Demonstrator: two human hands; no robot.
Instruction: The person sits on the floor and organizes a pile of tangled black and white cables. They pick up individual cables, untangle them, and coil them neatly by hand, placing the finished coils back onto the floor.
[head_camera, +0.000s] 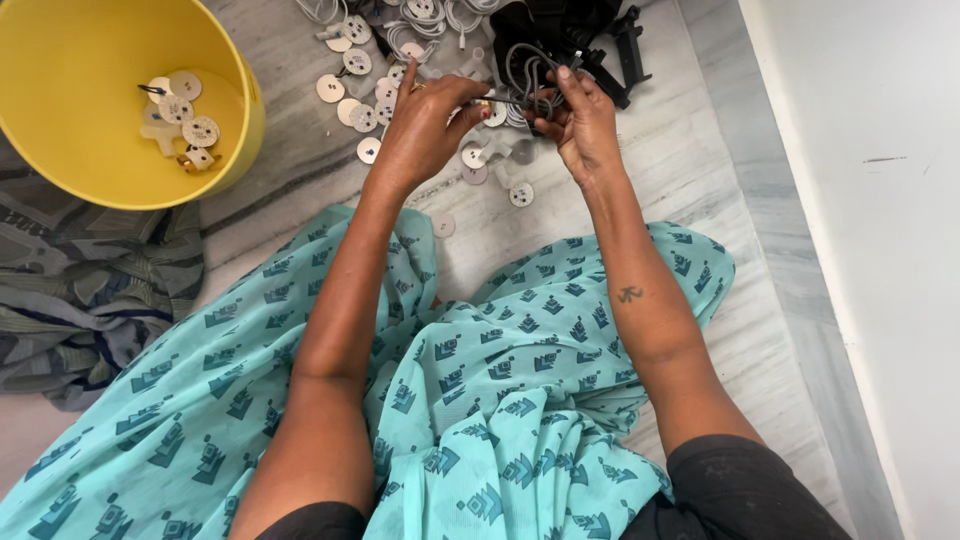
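The floor (700, 190) is pale marble with soft grey veins that run slantwise. Along its right side runs a darker grey stone strip (800, 260), and beyond this strip a plain white wall (880, 200) rises, with a small dark mark on it. At the left side, a grey striped cloth (80, 290) lies crumpled on the floor. The light is even and soft, and it makes only weak shadows on the stone.
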